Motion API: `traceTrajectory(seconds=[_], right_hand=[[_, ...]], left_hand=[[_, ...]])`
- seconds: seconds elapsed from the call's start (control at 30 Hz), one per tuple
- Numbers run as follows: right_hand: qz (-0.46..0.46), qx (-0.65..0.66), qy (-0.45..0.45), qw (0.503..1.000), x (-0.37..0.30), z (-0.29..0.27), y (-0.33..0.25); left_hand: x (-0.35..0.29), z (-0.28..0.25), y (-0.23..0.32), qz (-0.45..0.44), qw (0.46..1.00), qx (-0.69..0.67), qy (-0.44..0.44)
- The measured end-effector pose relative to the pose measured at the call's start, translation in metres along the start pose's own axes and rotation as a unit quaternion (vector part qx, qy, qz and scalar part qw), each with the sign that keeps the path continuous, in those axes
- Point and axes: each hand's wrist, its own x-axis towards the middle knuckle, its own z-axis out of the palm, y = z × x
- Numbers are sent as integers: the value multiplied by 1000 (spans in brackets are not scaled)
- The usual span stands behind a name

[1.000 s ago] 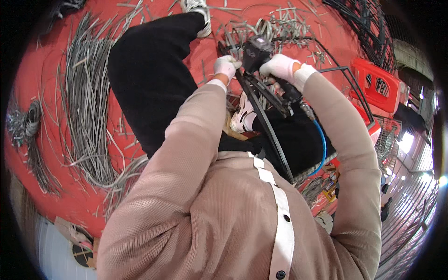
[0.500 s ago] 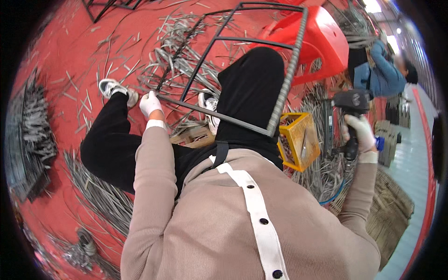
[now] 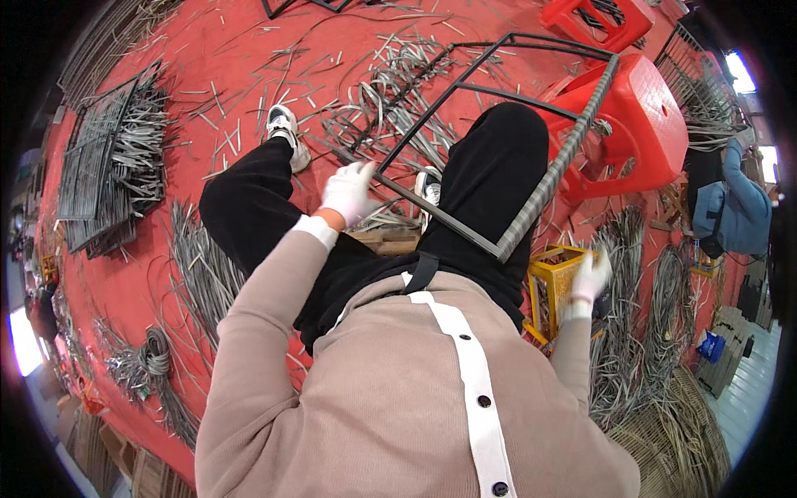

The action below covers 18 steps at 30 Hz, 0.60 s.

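Note:
A dark metal frame (image 3: pixel 437 106) leans across my right thigh, its right-hand bar (image 3: pixel 573 153) wrapped in grey strip. My left hand (image 3: pixel 347 196), in a white glove, has its fingers closed at the left end of the near bar (image 3: pixel 448 221). To the right, my white-gloved right hand (image 3: pixel 589 278) hovers by the yellow open-sided box (image 3: pixel 544 286). Motion blurs its fingers, so their grip does not show. I see no tool in it.
Red plastic stools (image 3: pixel 660 124) stand beyond the frame. Grey strips lie in bundles (image 3: pixel 199 266) and heaps on the red floor (image 3: pixel 249 50). Stacked frames with loose strip ends (image 3: pixel 100 174) are at the left. A person in blue (image 3: pixel 735 212) is at the far right.
My right hand has moved inward to the yellow box, and the black power tool it held is out of sight. My left hand stays by the frame's near bar. The view has shifted.

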Motion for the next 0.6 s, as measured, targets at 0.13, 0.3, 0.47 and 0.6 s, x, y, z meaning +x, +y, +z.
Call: traceTrajectory(seconds=[0.13, 0.3, 0.47, 0.6], right_hand=[[31, 514, -268, 814, 54, 79, -182], [58, 598, -229, 766, 69, 126, -335], [-196, 487, -354, 774, 81, 255, -421], [-86, 262, -344, 898, 56, 386, -344]], left_hand=[[-5, 19, 52, 165, 963, -144, 156], [25, 5, 40, 120, 885, -223, 391], [101, -100, -55, -145, 863, -341, 343], [123, -180, -94, -114, 789, -370, 476]])
